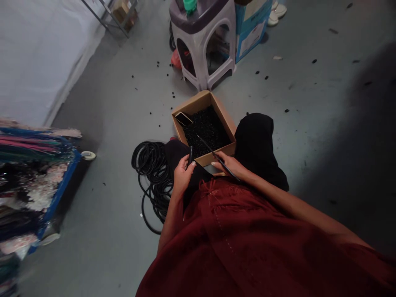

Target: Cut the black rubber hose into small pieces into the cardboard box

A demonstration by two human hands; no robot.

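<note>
Between my knees sits an open cardboard box [223, 119] filled with many small black pieces [204, 128]. A dark rectangular object with a pale rim [183, 119] lies in its far left corner. My left hand [182, 173] is closed around a short black ribbed tube [191, 154], which points up beside the box's near edge. In my right hand [229, 164], closed too, is a long thin dark rod [206, 144]; its tip reaches over the box. The kind of rod is too small to tell. Loops of black hose [150, 159] lie left of my leg.
Past the box stands a grey plastic stool [202, 45] with a green-topped item [190, 5] on it. A blue carton [252, 31] is beside the stool. At left is a blue-edged cart [58, 192] on wheels, piled with materials. Small black bits dot the floor.
</note>
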